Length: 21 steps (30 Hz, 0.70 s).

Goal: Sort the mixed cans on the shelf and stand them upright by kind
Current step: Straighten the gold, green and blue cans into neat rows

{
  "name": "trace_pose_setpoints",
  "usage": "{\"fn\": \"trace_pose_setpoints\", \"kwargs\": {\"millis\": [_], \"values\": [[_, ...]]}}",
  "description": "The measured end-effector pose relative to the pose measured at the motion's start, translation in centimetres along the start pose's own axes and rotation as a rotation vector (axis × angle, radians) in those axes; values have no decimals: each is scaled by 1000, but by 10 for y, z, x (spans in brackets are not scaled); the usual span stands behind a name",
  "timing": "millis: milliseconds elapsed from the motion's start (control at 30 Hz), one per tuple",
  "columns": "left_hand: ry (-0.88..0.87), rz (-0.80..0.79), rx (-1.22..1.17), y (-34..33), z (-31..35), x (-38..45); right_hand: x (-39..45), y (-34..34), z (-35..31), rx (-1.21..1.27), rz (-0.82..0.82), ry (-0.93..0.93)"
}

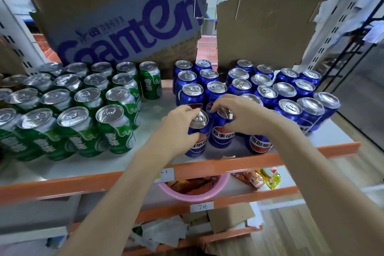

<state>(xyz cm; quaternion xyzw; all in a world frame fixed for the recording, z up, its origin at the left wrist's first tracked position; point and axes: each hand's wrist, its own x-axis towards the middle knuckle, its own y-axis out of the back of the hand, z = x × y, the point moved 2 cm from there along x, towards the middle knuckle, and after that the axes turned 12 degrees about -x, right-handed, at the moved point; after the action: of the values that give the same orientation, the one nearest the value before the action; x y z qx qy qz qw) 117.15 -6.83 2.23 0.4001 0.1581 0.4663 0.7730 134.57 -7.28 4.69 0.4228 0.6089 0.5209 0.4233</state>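
Several green cans (pixel 113 129) stand upright in rows on the left half of the white shelf (pixel 153 114). Several blue cola cans (pixel 268 93) stand upright on the right half. At the front of the blue group, my left hand (pixel 178 129) grips one blue can (pixel 197 137) round its top and side. My right hand (pixel 241 114) holds the top of the blue can beside it (pixel 221 133), fingers curled over the rim. Both cans stand upright on the shelf near its orange front edge (pixel 207 166).
Torn cardboard sheets (pixel 124 16) lean at the back of the shelf. A strip of bare shelf separates green from blue cans. Below are a pink bowl (pixel 195 195) of snack packs, more packets (pixel 257 178), price labels and cardboard scraps. Shelf uprights (pixel 332 27) flank the right side.
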Motion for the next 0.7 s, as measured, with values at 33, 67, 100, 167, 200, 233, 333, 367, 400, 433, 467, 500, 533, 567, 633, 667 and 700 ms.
{"fn": "trace_pose_setpoints", "kwargs": {"millis": [33,67,100,167,200,233,333,367,400,433,467,500,533,567,633,667,700], "values": [[3,-6,4,0,0,2,-2,-3,1,-24,-3,-7],[9,-14,1,0,0,4,-3,-8,1,-63,0,-30],[12,-19,-4,0,-1,6,-5,-13,2,-108,19,-69],[16,-26,-15,0,-3,10,-10,-23,0,-167,82,-146],[19,-28,-16,0,-5,13,-12,-28,-1,-169,110,-162],[22,-31,-14,0,-6,15,-13,-33,-2,-159,127,-166],[26,-48,-7,0,-10,25,-12,-37,-1,-115,141,-149],[25,-55,-10,0,-11,28,-11,-36,0,-105,142,-144],[24,-63,-15,-1,-11,30,-9,-36,1,-97,142,-142],[23,-68,-22,-1,-11,32,-7,-35,2,-93,142,-144],[25,-71,-34,-2,-11,33,-5,-35,2,-95,143,-147],[29,-68,-46,-3,-11,33,-1,-35,3,-101,144,-150],[35,-62,-58,-4,-12,32,2,-35,3,-111,145,-152],[37,-53,-63,-4,-12,31,4,-35,4,-125,146,-150],[33,-38,-59,-5,-13,29,7,-35,4,-155,151,-140],[29,-34,-52,-6,-13,28,7,-35,5,-162,154,-136],[25,-28,-42,-6,-12,27,6,-35,5,-166,156,-133]]}}
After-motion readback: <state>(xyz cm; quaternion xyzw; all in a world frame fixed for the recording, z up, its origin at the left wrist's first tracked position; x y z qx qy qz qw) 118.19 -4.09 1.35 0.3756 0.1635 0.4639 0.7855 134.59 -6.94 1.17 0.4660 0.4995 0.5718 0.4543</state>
